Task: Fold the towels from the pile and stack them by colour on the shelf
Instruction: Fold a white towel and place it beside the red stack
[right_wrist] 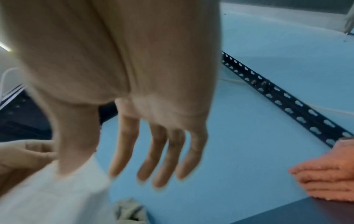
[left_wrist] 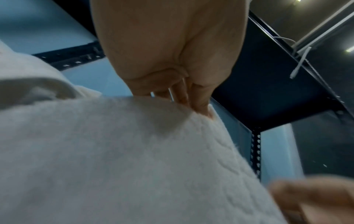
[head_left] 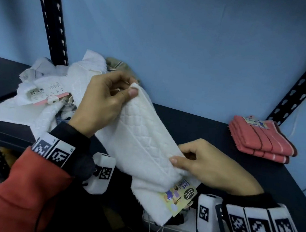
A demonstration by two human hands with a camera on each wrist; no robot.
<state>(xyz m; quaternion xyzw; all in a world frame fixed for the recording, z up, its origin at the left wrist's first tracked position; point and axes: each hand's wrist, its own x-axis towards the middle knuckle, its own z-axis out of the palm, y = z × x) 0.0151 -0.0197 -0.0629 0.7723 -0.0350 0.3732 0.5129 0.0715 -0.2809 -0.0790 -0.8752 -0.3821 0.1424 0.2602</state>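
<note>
A white quilted towel (head_left: 146, 137) hangs above the dark shelf (head_left: 212, 133), a printed label (head_left: 179, 198) at its low end. My left hand (head_left: 132, 89) pinches its top corner between thumb and fingers; the left wrist view shows that pinch (left_wrist: 199, 106) on the towel (left_wrist: 114, 151). My right hand (head_left: 180, 156) is at the towel's right edge, thumb lying on the cloth. In the right wrist view its fingers (right_wrist: 118, 159) hang straight beside the towel (right_wrist: 47, 197), blurred. The pile (head_left: 53, 90) of white towels lies at the left.
A folded stack of pink striped towels (head_left: 259, 140) sits at the shelf's right end by a perforated post (head_left: 302, 84). A beige towel (head_left: 119, 66) lies behind the pile against the blue wall. Another post (head_left: 51, 16) rises behind the pile. Cables hang below the shelf.
</note>
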